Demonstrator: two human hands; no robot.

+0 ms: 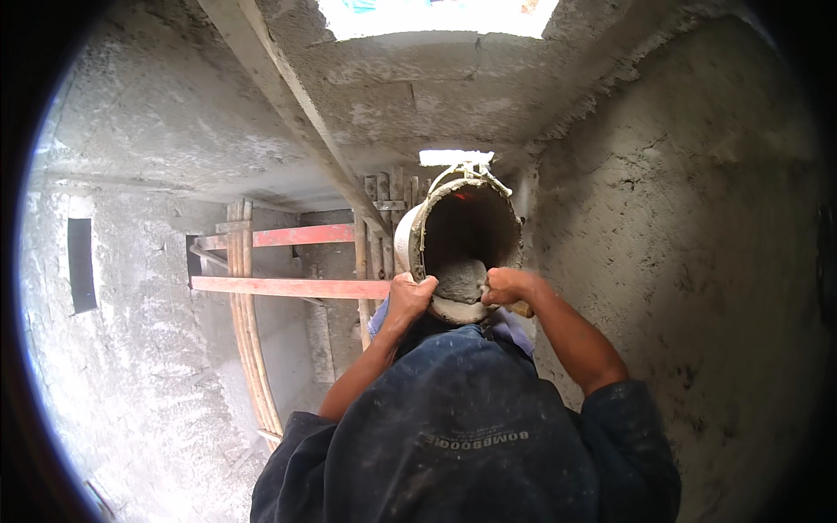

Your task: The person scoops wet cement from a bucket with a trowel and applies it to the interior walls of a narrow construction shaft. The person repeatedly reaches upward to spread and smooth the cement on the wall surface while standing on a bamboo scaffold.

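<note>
A round bucket (406,241) with a pale outside and a mortar-crusted rim is tipped, its dark mouth facing me. My left hand (410,298) is closed on the left side of its near rim. My right hand (507,286) is wrapped round a trowel, whose wooden handle end (522,309) pokes out below the fist. Beside that fist, just inside the mouth, is grey wet mortar (459,280); how much of the blade it covers cannot be told. A knotted cord handle (466,162) lies across the bucket's far rim. The bottom inside is in shadow.
To the left, upright poles (247,331) carry two reddish boards (292,288). A long beam (296,100) slants overhead. The rough plastered wall (689,261) rises close on my right. A bright opening (440,17) is at the top.
</note>
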